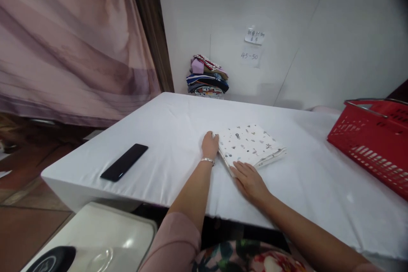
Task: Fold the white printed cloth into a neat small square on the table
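A folded white cloth (245, 142) with small scattered prints lies on the white-covered table in front of me. Its left corner is pinched by my left hand (210, 146), which wears a silver bracelet on the wrist; the thumb and fingertips are closed at the fabric's edge. My right hand (250, 180) rests flat on the cloth's near corner, fingers stretched out side by side. Layered fold edges show along the right and near sides of the cloth.
A black phone (125, 162) lies on the table (172, 123) to the left. At right stands a red plastic basket (372, 136) with a metal handle. Stacked folded fabrics (208, 76) sit beyond the far edge, beside a wall with paper notes (251, 55). A pink curtain (73, 42) hangs left.
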A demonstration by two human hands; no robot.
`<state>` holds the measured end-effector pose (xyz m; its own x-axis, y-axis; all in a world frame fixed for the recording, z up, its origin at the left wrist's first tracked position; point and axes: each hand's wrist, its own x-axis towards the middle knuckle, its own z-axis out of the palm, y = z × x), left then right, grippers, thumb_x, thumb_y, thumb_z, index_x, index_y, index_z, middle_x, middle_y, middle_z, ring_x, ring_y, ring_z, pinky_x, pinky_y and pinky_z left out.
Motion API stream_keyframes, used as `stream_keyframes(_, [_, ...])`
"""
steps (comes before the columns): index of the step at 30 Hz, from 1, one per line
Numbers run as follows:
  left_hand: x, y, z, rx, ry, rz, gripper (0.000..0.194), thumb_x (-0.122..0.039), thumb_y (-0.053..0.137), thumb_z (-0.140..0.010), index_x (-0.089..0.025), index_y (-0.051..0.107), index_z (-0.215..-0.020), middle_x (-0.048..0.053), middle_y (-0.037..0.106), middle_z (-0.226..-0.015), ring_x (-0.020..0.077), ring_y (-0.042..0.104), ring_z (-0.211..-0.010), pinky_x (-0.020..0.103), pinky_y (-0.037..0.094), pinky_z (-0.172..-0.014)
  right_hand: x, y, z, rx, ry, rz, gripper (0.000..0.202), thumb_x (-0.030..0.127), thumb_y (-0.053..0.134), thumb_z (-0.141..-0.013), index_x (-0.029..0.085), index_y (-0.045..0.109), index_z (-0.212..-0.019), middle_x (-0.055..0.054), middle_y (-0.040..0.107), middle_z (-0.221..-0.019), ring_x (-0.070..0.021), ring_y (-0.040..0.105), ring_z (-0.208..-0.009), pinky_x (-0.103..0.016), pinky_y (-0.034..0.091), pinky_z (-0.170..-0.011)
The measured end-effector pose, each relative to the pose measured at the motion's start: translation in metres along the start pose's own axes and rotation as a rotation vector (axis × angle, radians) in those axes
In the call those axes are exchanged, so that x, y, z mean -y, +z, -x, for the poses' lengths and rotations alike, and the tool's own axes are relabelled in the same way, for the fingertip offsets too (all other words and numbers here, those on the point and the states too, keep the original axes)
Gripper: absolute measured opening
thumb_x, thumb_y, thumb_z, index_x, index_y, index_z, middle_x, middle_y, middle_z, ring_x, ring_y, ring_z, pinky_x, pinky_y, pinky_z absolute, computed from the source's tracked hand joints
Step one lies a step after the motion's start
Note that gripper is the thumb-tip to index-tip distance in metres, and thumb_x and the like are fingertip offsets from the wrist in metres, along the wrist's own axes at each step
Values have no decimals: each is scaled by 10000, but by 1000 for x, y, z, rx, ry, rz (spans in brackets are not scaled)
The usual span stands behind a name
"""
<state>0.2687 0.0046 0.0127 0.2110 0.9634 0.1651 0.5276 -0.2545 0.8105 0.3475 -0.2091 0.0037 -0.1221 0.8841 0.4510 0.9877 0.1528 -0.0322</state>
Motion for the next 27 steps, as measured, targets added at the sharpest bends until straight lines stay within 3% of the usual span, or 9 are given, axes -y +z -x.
stream_keyframes(7, [-4, -13, -17, 52, 22, -269, 307, -421, 481, -854, -175, 616, -979, 127, 618, -1048, 251, 597, -945, 350, 455, -793, 3, 1, -1, -38, 18, -11, 359, 192, 424, -900, 188, 564, -1230, -106, 567, -1278, -242, 514, -1173, -438, 397, -989])
stream_keyframes(11, [-24, -14, -2, -70, 307, -312, 337, -368, 444, -888, -158, 580, -1114, 126, 558, -1211, 245, 493, -1152, 370, 393, -955, 3, 1, -2, -9, 22, -20, 372, 178, 424, -899, 179, 550, -1249, -107, 553, -1295, -246, 491, -1194, -442, 385, -1000])
stream_keyframes(14, [-32, -5, 17, 14, 533, -382, 384, -393, 402, -910, -187, 536, -1203, 103, 461, -1366, 252, 343, -1306, 426, 260, -1079, 3, 1, -2, 31, 32, -29, 400, 183, 417, -901, 172, 515, -1288, -111, 524, -1327, -253, 463, -1223, -455, 368, -1019])
stream_keyframes(17, [-26, 7, 27, 191, 509, -467, 424, -417, 388, -907, -198, 511, -1249, 93, 401, -1426, 272, 272, -1351, 483, 177, -1113, 4, 0, 0, 72, 49, -46, 445, 181, 421, -890, 153, 467, -1331, -127, 474, -1372, -263, 413, -1270, -471, 343, -1045])
stream_keyframes(19, [-20, 12, 27, 239, 464, -496, 456, -425, 373, -907, -181, 496, -1272, 99, 384, -1437, 273, 257, -1358, 486, 152, -1122, 5, -3, 1, 107, 54, -75, 476, 183, 429, -878, 146, 438, -1352, -135, 438, -1400, -265, 377, -1299, -482, 323, -1061])
stream_keyframes(23, [-13, 13, 24, 240, 476, -506, 477, -419, 356, -910, -166, 474, -1297, 99, 365, -1449, 272, 237, -1365, 486, 131, -1127, -3, -20, -4, 173, 45, -205, 470, 248, 436, -885, 179, 440, -1350, -117, 447, -1397, -247, 375, -1307, -466, 330, -1065])
stream_keyframes(27, [-14, 12, 25, 220, 500, -500, 465, -405, 355, -912, -160, 481, -1287, 109, 380, -1438, 280, 250, -1357, 494, 133, -1121, -33, -35, -41, 100, 97, -281, 439, 317, 396, -916, 208, 461, -1336, -100, 466, -1383, -244, 364, -1316, -468, 323, -1068])
